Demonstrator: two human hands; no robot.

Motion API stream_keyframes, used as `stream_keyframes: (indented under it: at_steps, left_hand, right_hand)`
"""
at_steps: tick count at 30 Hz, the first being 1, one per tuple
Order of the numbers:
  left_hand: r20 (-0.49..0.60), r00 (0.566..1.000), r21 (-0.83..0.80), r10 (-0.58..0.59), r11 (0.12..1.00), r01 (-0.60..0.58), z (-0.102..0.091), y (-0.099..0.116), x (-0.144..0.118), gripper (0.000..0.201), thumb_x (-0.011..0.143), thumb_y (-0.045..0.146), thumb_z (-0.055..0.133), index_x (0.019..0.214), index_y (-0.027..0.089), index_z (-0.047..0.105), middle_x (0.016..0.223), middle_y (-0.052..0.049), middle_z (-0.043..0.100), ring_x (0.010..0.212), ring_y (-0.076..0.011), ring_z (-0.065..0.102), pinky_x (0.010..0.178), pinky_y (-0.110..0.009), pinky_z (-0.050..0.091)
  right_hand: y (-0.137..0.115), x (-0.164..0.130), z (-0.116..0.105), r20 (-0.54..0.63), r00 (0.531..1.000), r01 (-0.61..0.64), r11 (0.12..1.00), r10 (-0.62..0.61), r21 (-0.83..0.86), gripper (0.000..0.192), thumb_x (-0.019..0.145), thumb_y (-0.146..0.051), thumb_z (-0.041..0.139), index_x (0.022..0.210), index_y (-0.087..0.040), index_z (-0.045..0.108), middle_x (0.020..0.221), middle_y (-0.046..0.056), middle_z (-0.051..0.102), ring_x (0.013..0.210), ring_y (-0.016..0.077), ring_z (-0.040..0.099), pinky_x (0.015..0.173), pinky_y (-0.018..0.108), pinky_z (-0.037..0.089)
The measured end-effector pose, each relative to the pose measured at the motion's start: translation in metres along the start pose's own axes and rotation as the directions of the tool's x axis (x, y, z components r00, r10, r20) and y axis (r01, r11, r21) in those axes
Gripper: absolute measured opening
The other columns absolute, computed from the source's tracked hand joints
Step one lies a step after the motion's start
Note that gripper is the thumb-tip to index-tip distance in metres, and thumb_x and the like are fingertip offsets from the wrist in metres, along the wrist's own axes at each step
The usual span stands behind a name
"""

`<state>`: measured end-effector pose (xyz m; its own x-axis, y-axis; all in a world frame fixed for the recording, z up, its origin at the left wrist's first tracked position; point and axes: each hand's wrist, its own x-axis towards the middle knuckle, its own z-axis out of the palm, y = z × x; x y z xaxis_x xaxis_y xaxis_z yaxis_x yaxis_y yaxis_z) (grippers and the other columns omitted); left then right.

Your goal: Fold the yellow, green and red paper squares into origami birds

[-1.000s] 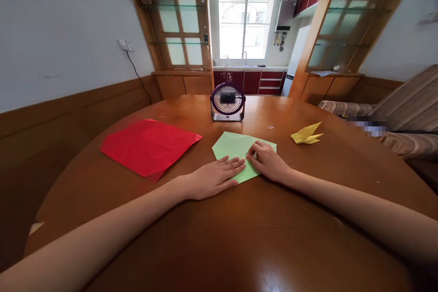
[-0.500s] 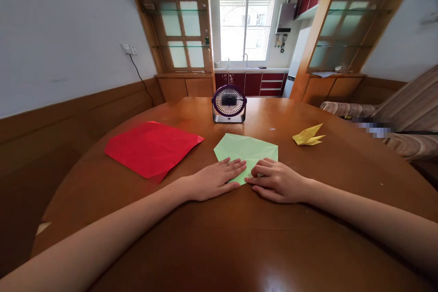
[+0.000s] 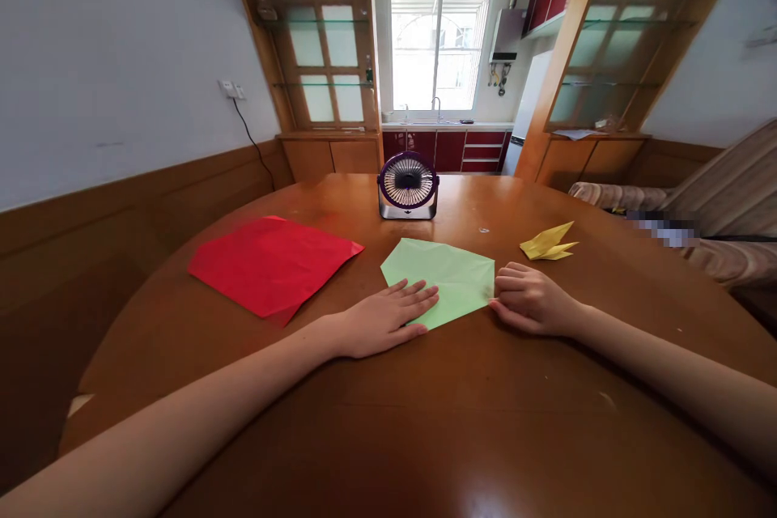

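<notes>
Green paper (image 3: pixel 458 279), flat on the table (image 3: pixel 425 437), seemingly part-folded, without finished form yet; left hand (image 3: pixel 385 319) spread on it, gripping nothing; right hand (image 3: pixel 531 299) curled at its right edge, grip unclear.

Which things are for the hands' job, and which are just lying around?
In the job:
green paper
left hand, flat on it
right hand, at its edge

Apparently just lying around:
red paper
yellow folded paper
purple fan, standing
</notes>
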<state>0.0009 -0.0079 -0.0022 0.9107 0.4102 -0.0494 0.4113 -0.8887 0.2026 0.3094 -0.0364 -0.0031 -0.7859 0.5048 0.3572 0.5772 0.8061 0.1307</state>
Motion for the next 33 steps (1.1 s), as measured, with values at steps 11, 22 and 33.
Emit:
stream_keyframes:
  at_steps: [11,22,33]
  left_hand:
    - [-0.1,0.987,0.023,-0.123,0.992,0.125,-0.002,-0.004,0.0,0.065,0.094,0.064,0.034,0.15,0.031,0.029,0.158,-0.005,0.021,0.146,-0.0328,0.018,0.118,-0.051,0.014]
    - [-0.111,0.98,0.067,-0.165,0.983,0.173,-0.004,0.016,0.001,0.088,0.081,0.077,0.044,0.151,0.025,0.029,0.156,-0.012,0.027,0.142,-0.0382,0.025,0.113,-0.054,0.022]
    - [-0.184,0.981,0.084,0.06,0.995,-0.045,-0.015,-0.017,-0.007,0.071,0.088,0.061,0.052,0.145,0.019,0.04,0.146,-0.011,0.046,0.133,-0.0279,0.044,0.111,-0.04,0.031]
  right_hand:
    - [0.004,0.0,0.005,-0.255,0.965,-0.035,0.99,0.068,0.133,0.028,0.094,-0.022,0.046,0.076,-0.016,0.066,0.075,0.007,0.057,0.07,0.0173,0.052,0.065,0.032,0.044]
    - [-0.006,0.013,0.01,0.001,0.997,0.07,0.977,-0.072,0.201,0.037,0.098,-0.029,0.048,0.133,-0.018,0.053,0.126,0.011,0.063,0.117,0.0223,0.059,0.1,0.041,0.05]
    - [0.007,0.018,0.008,0.004,0.982,0.184,0.973,-0.186,0.142,0.034,0.096,-0.027,0.049,0.128,-0.015,0.056,0.117,0.013,0.067,0.112,0.0236,0.06,0.093,0.041,0.052]
